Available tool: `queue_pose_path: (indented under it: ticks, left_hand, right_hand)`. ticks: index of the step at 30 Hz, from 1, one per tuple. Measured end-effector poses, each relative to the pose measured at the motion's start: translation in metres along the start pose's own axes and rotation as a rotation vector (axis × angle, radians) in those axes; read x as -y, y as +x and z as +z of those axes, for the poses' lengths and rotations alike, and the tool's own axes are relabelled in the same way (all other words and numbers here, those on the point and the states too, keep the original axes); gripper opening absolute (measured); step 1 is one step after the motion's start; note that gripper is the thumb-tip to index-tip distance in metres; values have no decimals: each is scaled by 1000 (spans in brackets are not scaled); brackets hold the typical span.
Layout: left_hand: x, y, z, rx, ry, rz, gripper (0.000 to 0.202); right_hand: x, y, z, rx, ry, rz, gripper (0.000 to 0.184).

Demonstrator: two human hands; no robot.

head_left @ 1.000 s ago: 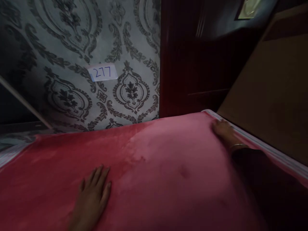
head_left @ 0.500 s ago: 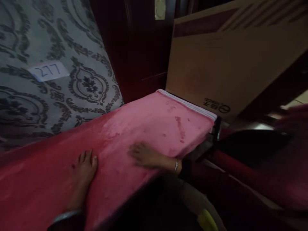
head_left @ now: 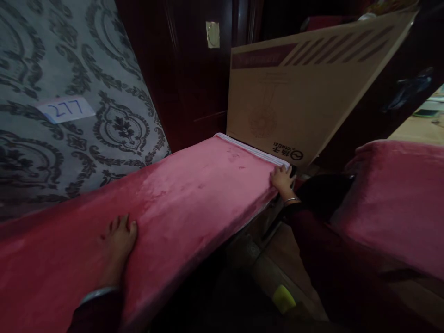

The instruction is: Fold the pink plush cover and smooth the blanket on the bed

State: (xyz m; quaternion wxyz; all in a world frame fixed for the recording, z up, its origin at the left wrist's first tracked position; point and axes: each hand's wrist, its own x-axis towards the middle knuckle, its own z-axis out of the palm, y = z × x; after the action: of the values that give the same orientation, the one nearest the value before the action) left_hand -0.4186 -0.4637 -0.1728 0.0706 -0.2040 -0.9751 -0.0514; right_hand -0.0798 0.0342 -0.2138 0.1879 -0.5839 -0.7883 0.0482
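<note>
A long pink plush cover [head_left: 194, 194] lies over a narrow cushion or bench that runs from lower left to centre right. My left hand [head_left: 118, 243] rests flat on it near the front edge, fingers stretched out. My right hand [head_left: 282, 179], with a thin bangle at the wrist, is at the cover's far right corner, fingers curled over the white-trimmed edge. What lies under that corner is hidden.
A patterned grey wall [head_left: 86, 92] with a paper label reading 277 [head_left: 65, 109] stands behind the cover. A large cardboard box [head_left: 305, 92] leans at the far end beside dark wooden doors [head_left: 194, 69]. Another pink-covered seat [head_left: 395, 199] is at right. A yellow-green object [head_left: 283, 298] lies on the floor below.
My right hand has slid from the middle of the cover out to its far right corner and curled over the edge. The view has swung right; my left hand stays put.
</note>
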Motion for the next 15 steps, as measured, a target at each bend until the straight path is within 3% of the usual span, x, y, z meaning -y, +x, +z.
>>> queue_pose_path:
  ticks: [3, 6, 8, 10, 15]
  left_hand:
    - [1, 1, 1, 0, 3, 4, 63]
    - [2, 1, 1, 3, 1, -4, 64]
    - [2, 0, 1, 7, 3, -9, 64]
    - [1, -1, 0, 18, 7, -18, 64]
    - [-1, -1, -2, 36, 3, -43, 66]
  right_hand:
    - [50, -22, 7, 40, 14, -322, 62]
    - [101, -41, 19, 252, 40, -725, 63]
    - [118, -41, 24, 378, 13, -849, 62]
    - [114, -28, 23, 417, -41, -777, 62]
    - [47, 21, 8, 221, -99, -233, 61]
